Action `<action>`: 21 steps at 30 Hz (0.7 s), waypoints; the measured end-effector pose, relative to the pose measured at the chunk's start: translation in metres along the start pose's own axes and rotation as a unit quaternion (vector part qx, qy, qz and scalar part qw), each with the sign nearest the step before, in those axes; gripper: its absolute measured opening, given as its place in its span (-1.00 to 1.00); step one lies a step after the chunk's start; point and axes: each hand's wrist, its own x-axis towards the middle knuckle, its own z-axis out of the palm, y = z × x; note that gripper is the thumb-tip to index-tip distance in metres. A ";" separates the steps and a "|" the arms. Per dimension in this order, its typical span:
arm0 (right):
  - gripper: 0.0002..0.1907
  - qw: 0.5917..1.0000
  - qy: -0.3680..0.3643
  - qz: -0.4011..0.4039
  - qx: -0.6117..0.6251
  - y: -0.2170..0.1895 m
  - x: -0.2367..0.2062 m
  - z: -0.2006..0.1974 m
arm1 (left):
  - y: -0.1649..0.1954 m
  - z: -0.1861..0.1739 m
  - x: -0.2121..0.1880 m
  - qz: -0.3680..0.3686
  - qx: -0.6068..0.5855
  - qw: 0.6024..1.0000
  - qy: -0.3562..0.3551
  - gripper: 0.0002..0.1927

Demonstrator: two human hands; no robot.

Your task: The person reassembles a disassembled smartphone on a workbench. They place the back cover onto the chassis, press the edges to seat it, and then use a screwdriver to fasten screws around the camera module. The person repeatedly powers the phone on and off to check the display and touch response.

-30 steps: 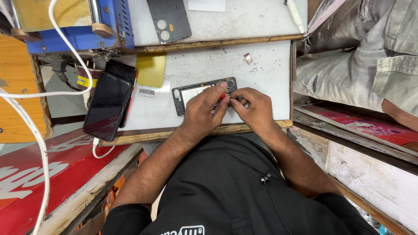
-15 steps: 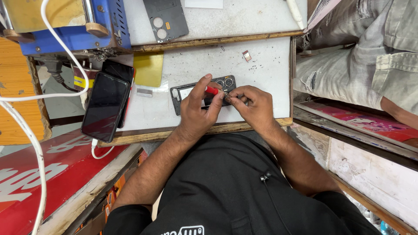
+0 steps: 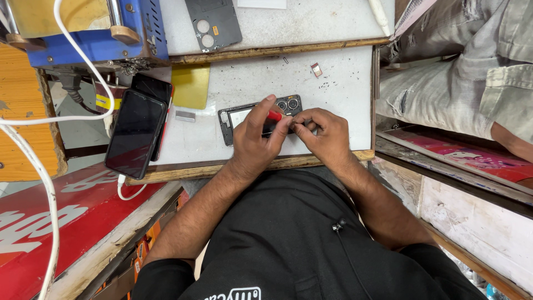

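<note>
- Nearest the body, at the wooden front edge of the white work board (image 3: 333,89), both hands meet over an opened phone (image 3: 261,116) lying flat with its back off.
- Left hand (image 3: 256,141) pinches a red-handled tool (image 3: 273,116) between thumb and fingers, tip down on the phone; a steady, upright hold with light pressure would suit such fine work.
- Right hand (image 3: 325,133) presses curled fingertips against the phone's near edge, bracing it; whether it grips anything small I cannot tell.
- Twin camera rings (image 3: 288,104) show glossy at the phone's right end, in a dark frame.
- Left of it, a black glass-fronted phone (image 3: 135,133) overhangs the board beside a yellow card (image 3: 190,86).
- Farther off, a grey back cover (image 3: 214,23) lies flat, by a blue metal machine (image 3: 94,33).
</note>
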 end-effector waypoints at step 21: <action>-0.70 0.977 -0.046 -0.092 -0.189 -0.035 -0.006 -0.006 | -0.007 -0.022 0.004 0.029 0.081 0.996 0.010 -0.30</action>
